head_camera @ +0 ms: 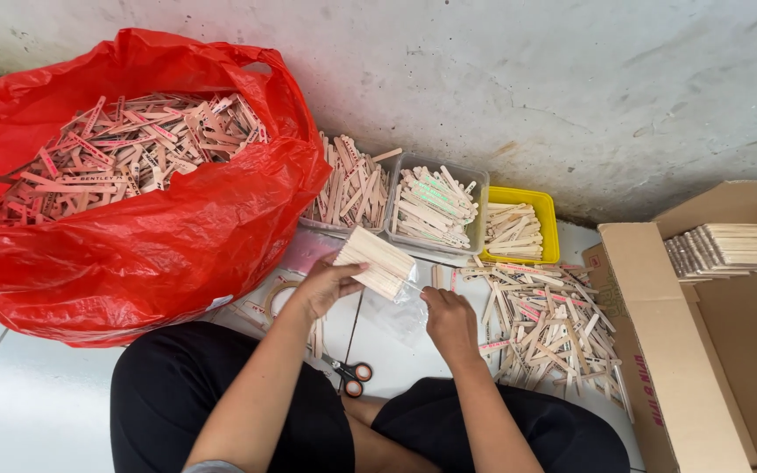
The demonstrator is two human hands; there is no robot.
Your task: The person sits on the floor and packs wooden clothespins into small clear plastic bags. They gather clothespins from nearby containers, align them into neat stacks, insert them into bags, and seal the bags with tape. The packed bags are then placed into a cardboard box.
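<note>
My left hand [324, 285] grips a neat stack of flat wooden sticks [375, 261] from below, tilted up toward the left. The stack's lower right end sits in a clear plastic bag [403, 308]. My right hand [449, 317] pinches the edge of that bag just right of the stack. Both hands work above my lap, over a white floor, with loose sticks all around.
A big red plastic bag [151, 236] full of sticks fills the left. Two clear tubs [477, 206] and a yellow tub [547, 210] of sticks stand by the wall. A loose pile [554, 324], scissors [352, 375], a tape roll [275, 296] and a cardboard box [659, 350] with stacked sticks lie nearby.
</note>
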